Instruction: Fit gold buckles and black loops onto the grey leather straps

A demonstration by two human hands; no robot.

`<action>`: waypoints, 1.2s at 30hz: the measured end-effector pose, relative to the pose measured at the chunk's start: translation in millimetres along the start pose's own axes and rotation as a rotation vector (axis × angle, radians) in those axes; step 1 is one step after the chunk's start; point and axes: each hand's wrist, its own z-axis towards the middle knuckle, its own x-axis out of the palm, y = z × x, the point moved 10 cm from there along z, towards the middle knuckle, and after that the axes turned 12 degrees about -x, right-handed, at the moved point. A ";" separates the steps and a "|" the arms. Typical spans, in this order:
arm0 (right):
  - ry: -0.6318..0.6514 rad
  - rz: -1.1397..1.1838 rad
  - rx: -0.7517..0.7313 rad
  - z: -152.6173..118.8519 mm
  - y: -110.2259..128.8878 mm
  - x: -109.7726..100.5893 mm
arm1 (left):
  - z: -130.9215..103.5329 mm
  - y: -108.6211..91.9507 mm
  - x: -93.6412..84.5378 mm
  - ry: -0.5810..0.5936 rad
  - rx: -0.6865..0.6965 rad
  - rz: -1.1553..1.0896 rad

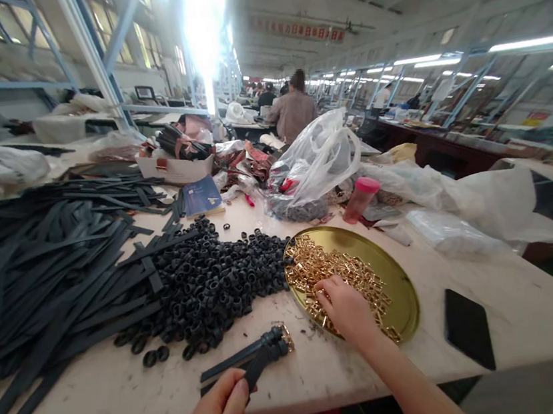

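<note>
Strap in hand: dark and slim, just over the near side of the bench, long axis slanting from lower left to upper right, buckled end aimed away and rightward at the tray.
Neighbouring strap: right beside it, on nearly the same slant, a gold buckle at its right-hand end too.
Left hand: here's the grip, thumb and fingers pinched closed on the strap, below the buckled end.
Right hand: over in the tray, fingers bunched close together, tips down among the gold buckles; whether one is pinched there, I cannot tell.
Tray contents: buckles heaped across the left and middle, bare golden metal showing on the right; the hand and wrist hide some of the pile.
Black loops: a thick spread just beyond the strap, reaching the tray's left rim.
Loose straps: a great tangle filling the left side, some lying across the loops.
Far side: blue booklet, clear plastic bag and pink-capped jar crowd in behind loops and tray.
Right flank: flat black slab, phone-like, near the tray.
Background: a person, back turned.
</note>
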 end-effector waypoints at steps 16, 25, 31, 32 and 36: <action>0.104 0.119 -0.038 47.3 -41.2 0.5 | 10.0 -33.8 50.0 0.215 0.038 0.077; -0.131 1.245 0.205 -20.8 53.2 22.9 | 9.8 -48.2 28.5 0.128 0.122 -0.146; -0.062 1.735 0.290 -52.3 122.3 52.0 | -1.5 -41.8 2.8 -0.006 0.189 -0.136; -0.072 1.685 0.254 -53.7 124.0 50.8 | -3.9 -40.6 1.1 -0.008 0.186 -0.131; -0.140 1.630 0.274 -61.6 116.7 51.4 | -11.6 -36.1 1.7 0.040 0.165 -0.124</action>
